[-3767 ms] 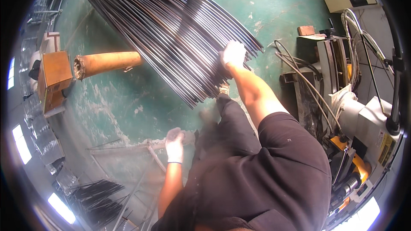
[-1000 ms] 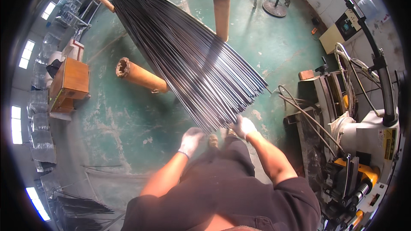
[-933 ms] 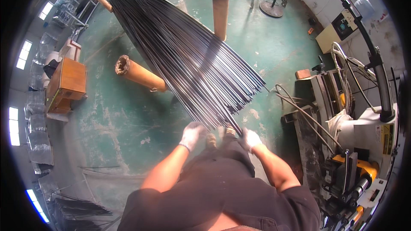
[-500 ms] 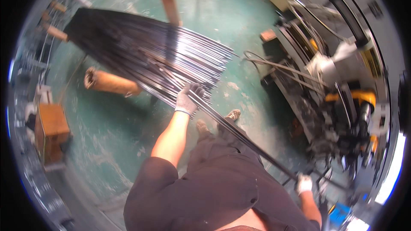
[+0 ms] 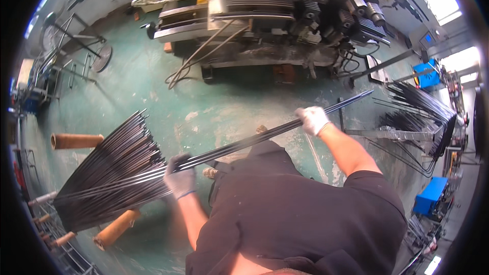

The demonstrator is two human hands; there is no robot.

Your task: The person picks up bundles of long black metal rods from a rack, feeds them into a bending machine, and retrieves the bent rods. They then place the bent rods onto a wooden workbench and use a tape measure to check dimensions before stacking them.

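Both of my hands wear pale work gloves and grip several long, thin dark metal rods [image 5: 239,145]. My left hand [image 5: 180,177] wraps round them just beside the large pile of similar rods [image 5: 114,165] at the left. Further along, to the upper right, my right hand [image 5: 311,119] is closed round the same bundle. The rods cross in front of my body on a slant, their right end rising past my right hand. Their left part overlaps the pile in view.
Brown cardboard tubes [image 5: 76,141] lie under the pile. A long machine [image 5: 229,12] with rollers stands along the far side. On the right, more bent dark rods [image 5: 420,114] rest on a metal stand [image 5: 397,134], near a blue box [image 5: 431,196]. A round-based stand [image 5: 102,58] is far left.
My body has turned to the right, so the pile now lies at the left and the machine straight ahead. Both hands still hold the rods; the right one appears higher in view.
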